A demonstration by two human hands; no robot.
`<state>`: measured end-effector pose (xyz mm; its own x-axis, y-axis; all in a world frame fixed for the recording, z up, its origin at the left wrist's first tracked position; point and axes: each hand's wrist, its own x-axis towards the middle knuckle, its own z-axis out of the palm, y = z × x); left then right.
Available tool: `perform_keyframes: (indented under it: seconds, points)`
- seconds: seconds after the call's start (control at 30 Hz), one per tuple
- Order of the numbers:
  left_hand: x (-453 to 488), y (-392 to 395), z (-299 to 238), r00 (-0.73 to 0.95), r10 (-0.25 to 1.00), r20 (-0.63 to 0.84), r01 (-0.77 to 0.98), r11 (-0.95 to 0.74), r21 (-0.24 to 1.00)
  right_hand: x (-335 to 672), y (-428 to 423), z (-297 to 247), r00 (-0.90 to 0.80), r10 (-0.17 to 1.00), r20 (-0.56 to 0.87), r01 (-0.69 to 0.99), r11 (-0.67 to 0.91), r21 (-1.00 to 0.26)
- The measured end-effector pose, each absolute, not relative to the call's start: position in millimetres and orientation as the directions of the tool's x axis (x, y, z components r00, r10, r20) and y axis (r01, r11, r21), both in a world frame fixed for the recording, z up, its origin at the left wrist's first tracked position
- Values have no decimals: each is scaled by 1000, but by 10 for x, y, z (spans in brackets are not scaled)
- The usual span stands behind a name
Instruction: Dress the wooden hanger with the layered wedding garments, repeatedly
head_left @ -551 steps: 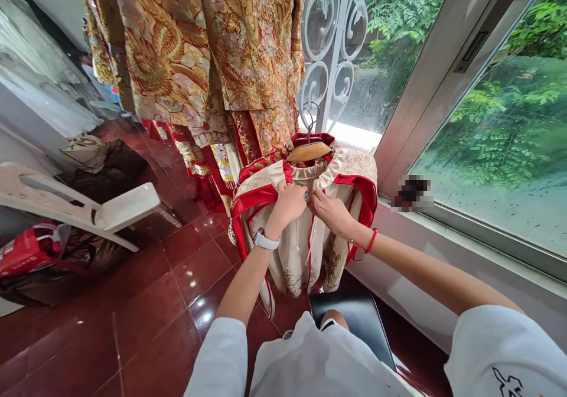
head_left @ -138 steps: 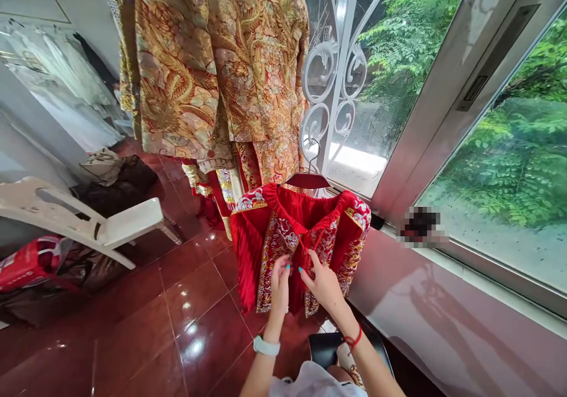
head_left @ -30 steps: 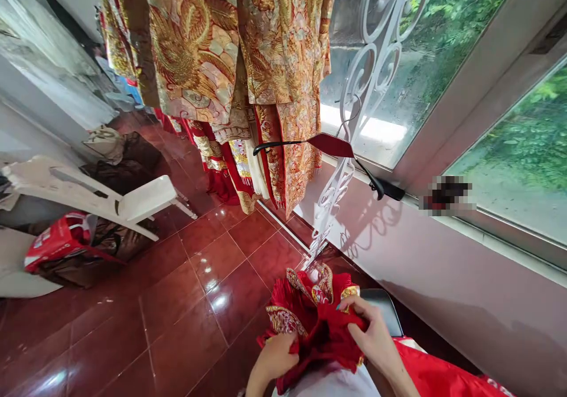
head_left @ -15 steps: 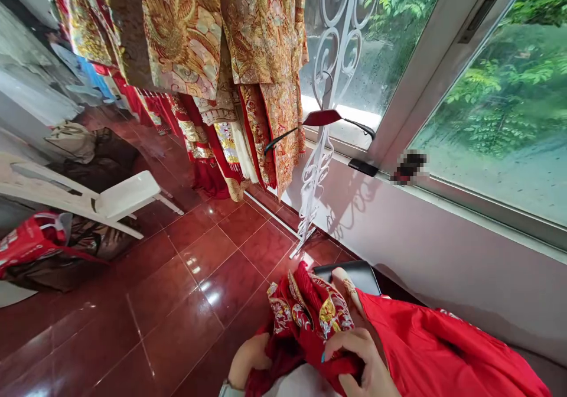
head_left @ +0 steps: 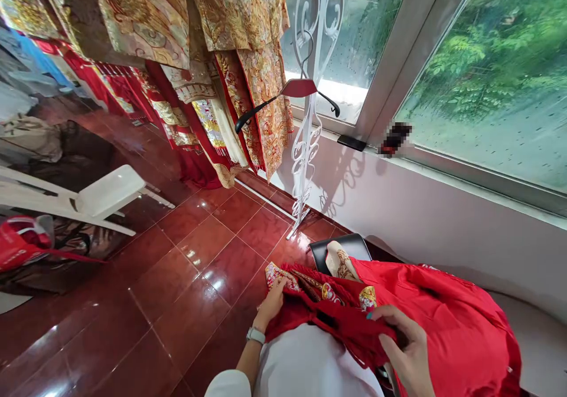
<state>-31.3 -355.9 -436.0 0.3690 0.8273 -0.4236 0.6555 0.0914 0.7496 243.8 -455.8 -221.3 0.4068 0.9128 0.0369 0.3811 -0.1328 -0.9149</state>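
Note:
A dark red garment [head_left: 301,313] with gold and silver embroidery lies across my lap, spread between my two hands. My left hand [head_left: 273,300], with a watch at the wrist, grips its embroidered edge on the left. On the right, my right hand [head_left: 405,341] pinches the plain red cloth between thumb and fingers. Bright red fabric [head_left: 456,326] is heaped to the right, just beyond that hand. A cream piece with brown embroidery [head_left: 341,261] pokes out behind the garment, against a black chair [head_left: 361,245].
Embroidered gold garments [head_left: 239,13] hang from a white scrollwork rack [head_left: 305,131]. A hanger [head_left: 299,88] with a red centre hangs on its end. Left stand a white chair [head_left: 110,190] and a red bag [head_left: 18,243]. A dark flat object [head_left: 351,143] rests on the windowsill.
My hands have moved apart, the left one forward to the garment's left edge, the right one rightward. The bunched garment is now stretched wider. The view has shifted slightly.

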Motion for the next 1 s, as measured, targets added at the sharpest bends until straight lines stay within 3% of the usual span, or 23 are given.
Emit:
perform_keyframes:
  seconds: [0.17, 0.43, 0.57, 0.7, 0.77, 0.87, 1.0]
  points:
    - [-500, -3153, -4423, 432, 820, -376, 608, 43, 792, 2374, -4009, -2094, 487, 870, 74, 295, -84, -952]
    - [-352, -2393, -4134, 322, 808, -494, 880, -63, 470, 2178, -2908, -1795, 426, 870, 250, 320, 114, -941]
    - [-521, -1898, -3886, 172, 903, -393, 879, 39, 476, 2179, -2494, -1517, 516, 768, 379, 395, 180, -901]
    - [-835, -1416, -3459, 84, 981, -177, 674, 75, 735, 2367, -2255, -1342, 483, 671, 563, 601, 213, -770]
    - [-956, -1247, -3168, 23, 989, -144, 504, 113, 856, 2519, -2164, -1317, 451, 592, 668, 714, 210, -668]
    - [-1047, -1132, -2693, -20, 946, -323, 221, 319, 922, 2804, -2012, -1370, 366, 540, 758, 831, 177, -527]
    - [-1024, -1183, -2195, -26, 901, -433, -30, 432, 901, 3208, -1710, -1630, 176, 727, 664, 889, 172, -424]
